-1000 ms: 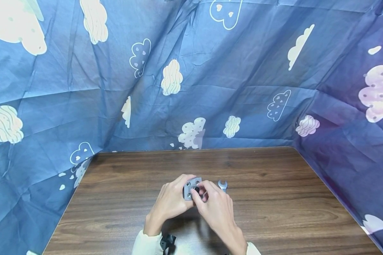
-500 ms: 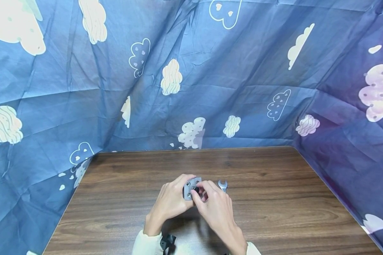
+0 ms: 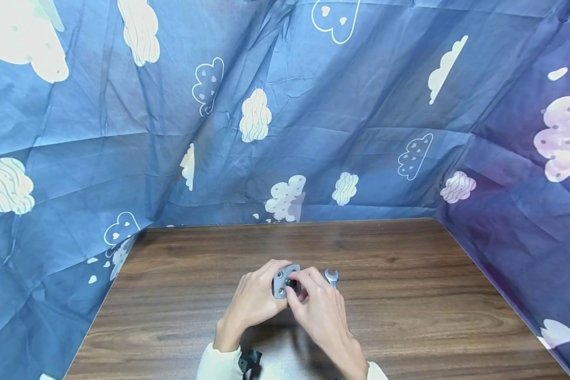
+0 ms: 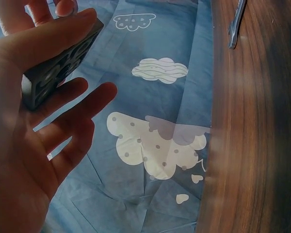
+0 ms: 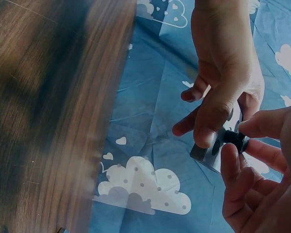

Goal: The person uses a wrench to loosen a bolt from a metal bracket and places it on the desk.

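Observation:
In the head view, my left hand (image 3: 256,295) holds a grey metal block (image 3: 279,288) with several round holes in its face. The block is tilted up above the table, gripped between thumb and fingers. At the middle of that face, my right hand (image 3: 320,306) has its fingertips around a small black knob-like part (image 3: 292,283). The right wrist view shows this black part (image 5: 238,140) standing out from the block, pinched by thumb and fingers. How deep it sits in the block is hidden. The left wrist view shows the block (image 4: 63,63) edge-on under the left thumb.
An open-end wrench (image 3: 332,276) lies on the wooden table (image 3: 408,295), just beyond the right hand and partly hidden by it. A blue cloth (image 3: 285,105) with cloud prints hangs behind the table and at its sides. A black wrist mount (image 3: 250,360) sits at the left cuff.
My right fingertips have shifted slightly around the black part, and more of it shows between them now. The left hand and the block keep their place.

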Demonstrator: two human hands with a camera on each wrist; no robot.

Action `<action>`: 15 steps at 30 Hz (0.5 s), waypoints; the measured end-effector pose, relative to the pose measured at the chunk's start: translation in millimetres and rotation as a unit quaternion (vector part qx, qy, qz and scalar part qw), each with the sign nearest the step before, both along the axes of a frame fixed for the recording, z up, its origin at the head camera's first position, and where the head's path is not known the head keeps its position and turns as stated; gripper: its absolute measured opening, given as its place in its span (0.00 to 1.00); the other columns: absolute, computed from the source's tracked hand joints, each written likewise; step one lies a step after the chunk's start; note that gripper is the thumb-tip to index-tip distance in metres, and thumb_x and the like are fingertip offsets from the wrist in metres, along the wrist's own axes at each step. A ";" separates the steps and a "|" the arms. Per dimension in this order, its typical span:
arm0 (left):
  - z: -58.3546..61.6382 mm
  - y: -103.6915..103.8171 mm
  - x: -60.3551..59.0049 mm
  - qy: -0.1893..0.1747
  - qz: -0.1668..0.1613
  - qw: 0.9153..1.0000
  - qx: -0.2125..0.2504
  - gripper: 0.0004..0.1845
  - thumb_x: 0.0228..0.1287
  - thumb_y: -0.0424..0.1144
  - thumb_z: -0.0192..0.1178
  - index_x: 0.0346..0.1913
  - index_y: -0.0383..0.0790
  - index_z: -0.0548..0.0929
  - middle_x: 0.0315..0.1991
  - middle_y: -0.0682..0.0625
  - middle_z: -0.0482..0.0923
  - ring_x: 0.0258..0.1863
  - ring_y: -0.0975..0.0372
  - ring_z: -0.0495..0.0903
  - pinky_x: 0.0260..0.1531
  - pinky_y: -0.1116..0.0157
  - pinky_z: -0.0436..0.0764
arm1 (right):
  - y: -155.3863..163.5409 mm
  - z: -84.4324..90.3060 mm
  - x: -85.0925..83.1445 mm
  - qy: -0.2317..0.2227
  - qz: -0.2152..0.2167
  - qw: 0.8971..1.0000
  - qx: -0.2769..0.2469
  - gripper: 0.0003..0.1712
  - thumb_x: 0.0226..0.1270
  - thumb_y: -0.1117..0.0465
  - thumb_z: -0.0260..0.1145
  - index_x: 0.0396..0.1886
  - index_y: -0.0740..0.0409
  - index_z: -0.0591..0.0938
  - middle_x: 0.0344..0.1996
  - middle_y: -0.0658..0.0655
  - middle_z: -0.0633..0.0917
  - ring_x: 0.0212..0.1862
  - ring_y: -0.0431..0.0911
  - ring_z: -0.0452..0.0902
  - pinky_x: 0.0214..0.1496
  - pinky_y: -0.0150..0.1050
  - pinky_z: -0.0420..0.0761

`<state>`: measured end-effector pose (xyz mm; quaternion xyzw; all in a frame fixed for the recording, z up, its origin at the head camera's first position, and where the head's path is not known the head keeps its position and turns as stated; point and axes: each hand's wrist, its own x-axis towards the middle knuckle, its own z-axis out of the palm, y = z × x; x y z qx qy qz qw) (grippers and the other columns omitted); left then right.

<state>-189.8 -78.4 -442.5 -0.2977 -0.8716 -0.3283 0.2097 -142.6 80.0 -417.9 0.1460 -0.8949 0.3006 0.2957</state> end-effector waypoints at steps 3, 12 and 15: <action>0.0 0.0 0.3 -0.001 0.001 1.000 -0.001 0.32 0.45 0.47 0.74 0.57 0.50 0.79 0.46 0.58 0.83 0.29 0.69 0.78 0.28 0.70 0.78 | -0.1 0.3 0.2 0.001 0.005 1.000 0.001 0.15 0.50 0.64 0.74 0.41 0.50 0.88 0.31 0.42 0.80 0.26 0.30 0.73 0.22 0.25 0.69; 0.0 0.6 0.4 0.001 0.001 1.000 0.001 0.31 0.45 0.49 0.74 0.57 0.50 0.79 0.46 0.58 0.83 0.29 0.69 0.79 0.28 0.69 0.78 | 0.2 0.0 1.0 -0.004 0.017 1.000 0.001 0.16 0.50 0.67 0.73 0.41 0.50 0.87 0.34 0.42 0.80 0.26 0.30 0.73 0.21 0.24 0.67; 0.5 0.5 0.5 0.002 0.001 1.000 0.001 0.31 0.46 0.49 0.74 0.57 0.50 0.79 0.46 0.58 0.83 0.29 0.69 0.79 0.28 0.69 0.78 | 0.6 -0.2 1.0 -0.003 0.021 1.000 0.001 0.16 0.50 0.66 0.73 0.42 0.50 0.87 0.35 0.43 0.80 0.26 0.30 0.73 0.21 0.24 0.66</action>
